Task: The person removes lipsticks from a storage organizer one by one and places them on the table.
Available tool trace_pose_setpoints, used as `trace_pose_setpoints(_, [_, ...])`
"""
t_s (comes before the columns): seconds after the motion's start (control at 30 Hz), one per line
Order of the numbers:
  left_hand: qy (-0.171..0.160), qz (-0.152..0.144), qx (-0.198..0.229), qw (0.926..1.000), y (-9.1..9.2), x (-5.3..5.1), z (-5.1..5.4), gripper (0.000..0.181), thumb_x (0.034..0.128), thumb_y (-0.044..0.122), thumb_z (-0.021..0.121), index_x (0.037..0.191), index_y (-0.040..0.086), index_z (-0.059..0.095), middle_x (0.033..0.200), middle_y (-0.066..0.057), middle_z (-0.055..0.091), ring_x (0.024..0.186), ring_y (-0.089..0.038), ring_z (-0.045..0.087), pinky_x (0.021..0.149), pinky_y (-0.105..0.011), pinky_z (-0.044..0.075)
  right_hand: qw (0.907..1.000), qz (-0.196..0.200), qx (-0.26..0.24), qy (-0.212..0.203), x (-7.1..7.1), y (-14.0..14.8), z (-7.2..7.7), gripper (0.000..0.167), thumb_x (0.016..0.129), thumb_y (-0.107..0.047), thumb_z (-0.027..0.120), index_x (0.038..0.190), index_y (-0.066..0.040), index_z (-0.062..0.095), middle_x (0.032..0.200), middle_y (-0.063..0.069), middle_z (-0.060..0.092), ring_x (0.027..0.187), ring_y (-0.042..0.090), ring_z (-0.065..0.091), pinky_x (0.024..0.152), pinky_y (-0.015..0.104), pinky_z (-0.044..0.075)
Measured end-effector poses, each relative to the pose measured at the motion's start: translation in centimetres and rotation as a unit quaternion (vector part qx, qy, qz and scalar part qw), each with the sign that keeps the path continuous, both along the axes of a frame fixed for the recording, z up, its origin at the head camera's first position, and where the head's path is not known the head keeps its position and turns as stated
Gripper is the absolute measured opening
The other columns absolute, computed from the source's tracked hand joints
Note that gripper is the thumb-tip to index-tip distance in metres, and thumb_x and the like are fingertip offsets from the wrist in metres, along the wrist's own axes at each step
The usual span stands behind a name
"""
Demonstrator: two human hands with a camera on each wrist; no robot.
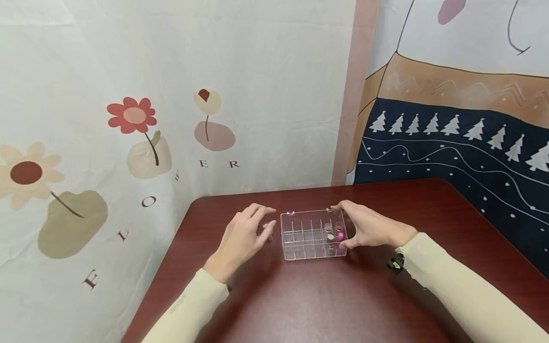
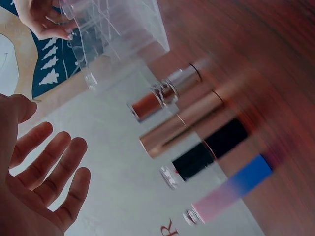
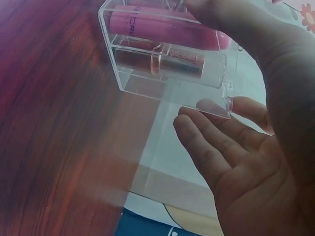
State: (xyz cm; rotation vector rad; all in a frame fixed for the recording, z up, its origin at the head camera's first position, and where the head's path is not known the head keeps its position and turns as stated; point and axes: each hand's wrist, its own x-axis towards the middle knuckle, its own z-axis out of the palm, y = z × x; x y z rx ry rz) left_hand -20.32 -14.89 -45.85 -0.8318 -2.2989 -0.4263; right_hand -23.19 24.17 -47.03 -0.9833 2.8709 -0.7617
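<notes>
A clear plastic divided organizer (image 1: 298, 240) stands on the table in the head view, with lip-gloss tubes in its right-hand compartments. My right hand (image 1: 374, 226) grips its right end, thumb at the front and fingers at the back. In the right wrist view a pink tube (image 3: 162, 27) and a brownish tube (image 3: 162, 64) lie inside. Left of the organizer, my left hand (image 1: 243, 233) is apart from it, fingers loosely bent and holding nothing. The left wrist view has several tubes standing in a row: clear-and-orange (image 2: 147, 106), gold (image 2: 182, 124), black (image 2: 209, 152) and blue-pink (image 2: 231, 189).
The dark red wooden table (image 1: 309, 300) has rounded far corners. A pale cloth with printed flowers (image 1: 274, 95) hangs behind and to the left. A navy tree-patterned cloth (image 1: 463, 152) hangs at the right. The left hand mostly hides the standing tubes from the head view.
</notes>
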Motion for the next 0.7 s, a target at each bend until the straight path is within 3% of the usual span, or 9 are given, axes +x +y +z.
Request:
trace_pose_setpoints(0.1, [0.003,-0.010,-0.002,0.9999,0.8,-0.1,0.0,0.028,0.1058,0.022,0.085,0.133,0.015,0.081,0.120,-0.003,0.081,0.095,-0.025,0.078,0.082,-0.045,0.064,1.0000,0.002,0.006,0.003,-0.1,0.0,0.2,0.098,0.083,-0.042,0.107,0.159,-0.008,0.055,0.163,0.019,0.067,0.143,0.037,0.071,0.123,0.063,0.059])
trace_pose_setpoints(0.37, [-0.004,-0.043,-0.018,0.9989,3.0,-0.6,0.5,0.031,0.1044,0.025,0.088,0.133,0.015,0.081,0.122,-0.002,0.082,0.090,-0.022,0.076,0.082,-0.043,0.064,0.9999,0.012,0.006,0.002,-0.3,-0.1,0.6,0.093,0.083,-0.039,0.108,0.154,-0.007,0.057,0.159,0.019,0.070,0.139,0.037,0.074,0.121,0.060,0.061])
trace_pose_setpoints(0.7, [-0.008,-0.076,-0.045,0.9961,5.9,-1.0,0.9,0.034,0.1038,0.028,0.090,0.135,0.018,0.081,0.124,0.001,0.083,0.092,-0.021,0.079,0.084,-0.039,0.066,0.9999,0.011,0.000,0.000,-0.4,0.3,0.2,0.095,0.082,-0.041,0.108,0.155,-0.007,0.058,0.153,0.016,0.073,0.138,0.036,0.075,0.119,0.062,0.062])
